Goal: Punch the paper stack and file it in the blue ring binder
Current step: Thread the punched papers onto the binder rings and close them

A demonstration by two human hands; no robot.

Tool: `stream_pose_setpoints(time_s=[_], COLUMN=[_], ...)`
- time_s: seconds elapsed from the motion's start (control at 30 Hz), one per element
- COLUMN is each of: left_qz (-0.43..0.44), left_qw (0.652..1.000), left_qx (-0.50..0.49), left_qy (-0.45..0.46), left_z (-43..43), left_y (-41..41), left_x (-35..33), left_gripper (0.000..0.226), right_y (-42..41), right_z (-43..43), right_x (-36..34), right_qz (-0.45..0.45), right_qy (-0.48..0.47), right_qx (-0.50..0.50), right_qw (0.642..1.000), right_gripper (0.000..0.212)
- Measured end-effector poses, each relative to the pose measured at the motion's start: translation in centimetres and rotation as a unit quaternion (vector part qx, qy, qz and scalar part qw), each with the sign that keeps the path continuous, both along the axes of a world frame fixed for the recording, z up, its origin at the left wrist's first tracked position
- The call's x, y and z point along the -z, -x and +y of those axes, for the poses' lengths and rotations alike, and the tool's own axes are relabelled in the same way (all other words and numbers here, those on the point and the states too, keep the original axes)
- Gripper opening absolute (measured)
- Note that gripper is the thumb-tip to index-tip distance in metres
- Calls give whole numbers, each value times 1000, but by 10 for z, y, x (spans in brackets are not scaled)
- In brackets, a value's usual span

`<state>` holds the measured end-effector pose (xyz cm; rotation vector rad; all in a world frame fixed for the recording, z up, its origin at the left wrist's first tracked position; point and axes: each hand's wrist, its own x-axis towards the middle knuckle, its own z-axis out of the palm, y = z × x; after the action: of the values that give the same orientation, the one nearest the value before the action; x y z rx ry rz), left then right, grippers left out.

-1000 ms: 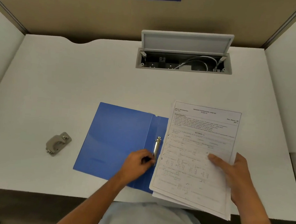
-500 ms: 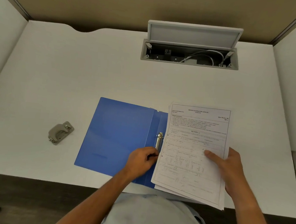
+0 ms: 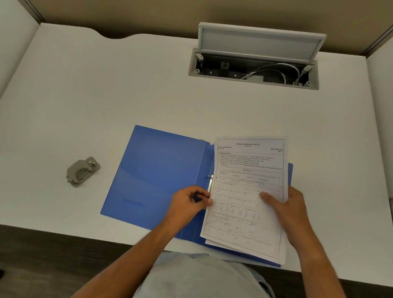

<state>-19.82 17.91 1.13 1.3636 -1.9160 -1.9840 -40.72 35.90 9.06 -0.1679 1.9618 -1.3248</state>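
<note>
White desk [image 3: 100, 91], partition walls, open cable box [image 3: 253, 80] upper right with white cables inside. 1 blue ring binder [image 3: 159, 174] open flat at centre. 1 paper stack [image 3: 244, 216], several sheets, over its right half; "SECTION-A" legible, rest too small. 1 grey hole punch [image 3: 82, 171] left, well apart. Left hand [image 3: 189, 203]: fingers curled at lower end of ring mechanism [image 3: 210, 182], touching the paper's left edge; can't tell what it grips. Right hand [image 3: 285, 208] clamps the stack's right edge, thumb on top.
</note>
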Motion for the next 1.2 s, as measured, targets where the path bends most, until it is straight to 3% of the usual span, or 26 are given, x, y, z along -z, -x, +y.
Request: stream_pose_setpoints(time_s=[0.2,0.73,0.83,0.97,1.13,1.2], left_qz=[-32,-35,-59,-90,-66,-48], left_qw=[999,992,996,979,970,976], left_qx=[6,3,48,116,119,106], left_qy=[-13,-123,-48,144,202,187], left_z=[-1,-11,-12,-24,-50,-60], left_y=[0,11,10,13,34,45], left_x=[0,-8,-7,-10,-18,-17], left_gripper=[26,29,31,32,24,23], right_y=[-4,-5,-5,-6,-6,-6], right_z=[-2,-1,-2,-2,-1,-1], right_x=[1,3,3,2,4,6], right_qz=[3,-4,-6,5,15,20], right_qy=[-5,-8,-5,-5,-11,-17], right_qx=[-5,12,13,6,8,7], right_qw=[1000,1000,1000,1000,1000,1000], right_gripper=[36,40,39,37,40,42])
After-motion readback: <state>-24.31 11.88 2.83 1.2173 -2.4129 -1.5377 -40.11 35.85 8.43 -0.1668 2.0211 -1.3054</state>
